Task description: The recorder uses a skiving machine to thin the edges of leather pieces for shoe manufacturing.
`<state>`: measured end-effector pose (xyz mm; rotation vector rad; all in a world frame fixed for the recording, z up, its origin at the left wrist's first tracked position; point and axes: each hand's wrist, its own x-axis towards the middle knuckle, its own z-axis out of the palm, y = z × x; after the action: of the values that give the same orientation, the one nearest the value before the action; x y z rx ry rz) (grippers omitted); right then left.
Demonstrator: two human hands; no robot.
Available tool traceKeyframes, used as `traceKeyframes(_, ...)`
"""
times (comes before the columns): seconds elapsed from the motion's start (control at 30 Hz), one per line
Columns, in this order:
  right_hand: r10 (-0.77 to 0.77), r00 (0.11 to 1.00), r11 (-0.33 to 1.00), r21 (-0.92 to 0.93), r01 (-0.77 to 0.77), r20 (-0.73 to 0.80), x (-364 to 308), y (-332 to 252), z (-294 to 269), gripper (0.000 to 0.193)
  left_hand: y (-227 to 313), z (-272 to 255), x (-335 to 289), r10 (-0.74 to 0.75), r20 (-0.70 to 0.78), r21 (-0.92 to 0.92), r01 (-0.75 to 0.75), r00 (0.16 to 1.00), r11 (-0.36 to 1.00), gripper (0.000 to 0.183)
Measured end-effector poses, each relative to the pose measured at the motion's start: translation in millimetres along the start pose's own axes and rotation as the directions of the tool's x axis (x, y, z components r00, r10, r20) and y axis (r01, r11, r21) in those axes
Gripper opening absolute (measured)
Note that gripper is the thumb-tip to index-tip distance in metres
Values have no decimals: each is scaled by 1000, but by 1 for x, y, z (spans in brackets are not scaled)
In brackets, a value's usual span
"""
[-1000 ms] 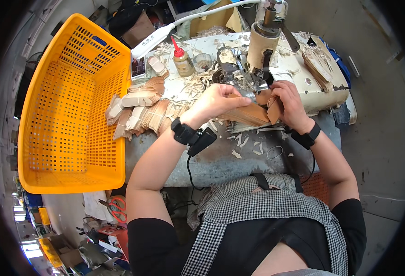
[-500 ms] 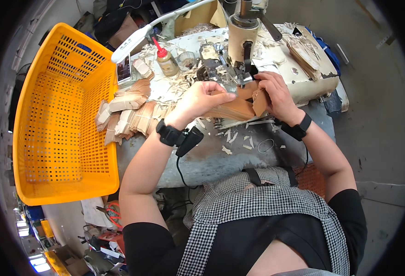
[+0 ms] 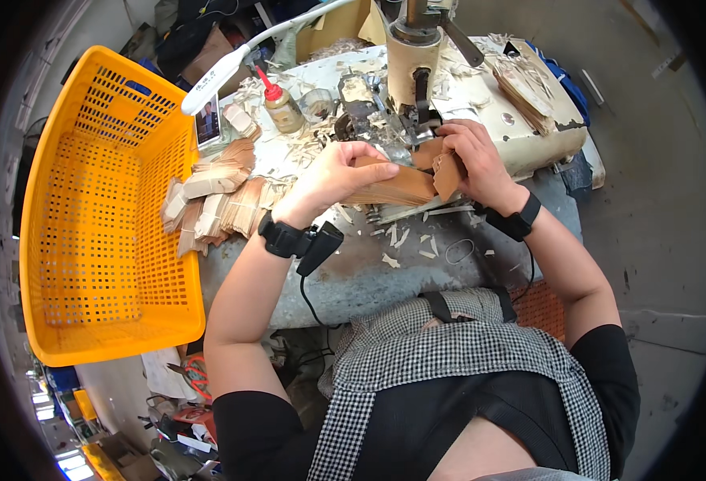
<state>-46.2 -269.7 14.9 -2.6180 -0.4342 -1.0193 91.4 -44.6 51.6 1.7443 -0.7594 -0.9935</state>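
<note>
My left hand (image 3: 338,178) grips a stack of flat brown leather pieces (image 3: 397,188), its thumb lying along the top. My right hand (image 3: 480,167) has its fingers closed on brown leather pieces (image 3: 447,175) standing up at the stack's right end. Both hands work close in front of a cream-coloured bench machine (image 3: 414,68). One brown piece reaches toward the machine's metal working parts (image 3: 405,128); whether it touches them cannot be made out.
Bundled leather pieces (image 3: 221,180) lie left of my left hand, beside a yellow plastic crate (image 3: 32,240). A red-capped bottle (image 3: 285,112) and a white lamp (image 3: 215,80) stand behind. Pale scraps (image 3: 393,260) litter the table, and another stack (image 3: 525,100) lies at the back right.
My left hand has shifted slightly left, and the stack in it lies a little flatter. My right hand stays near the machine, still closed on its pieces. The whole view has tilted slightly.
</note>
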Motion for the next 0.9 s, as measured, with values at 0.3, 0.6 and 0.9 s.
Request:
traceKeyframes(0.3, 121, 989, 990, 82, -114, -83, -9, 3, -3, 46, -5, -18, -6, 62, -172, -44, -71, 983, 997, 57)
traceKeyframes(0.6, 192, 977, 969, 142, -203, 89, 3, -10, 1, 31, -11, -16, -15, 10, -20, -68, -11, 1000, 998, 17)
traceKeyframes(0.9, 356, 934, 919, 190, -345, -26, -4, 0, 1, 25, -17, -11, -19, 7, -31, -93, -10, 999, 996, 18)
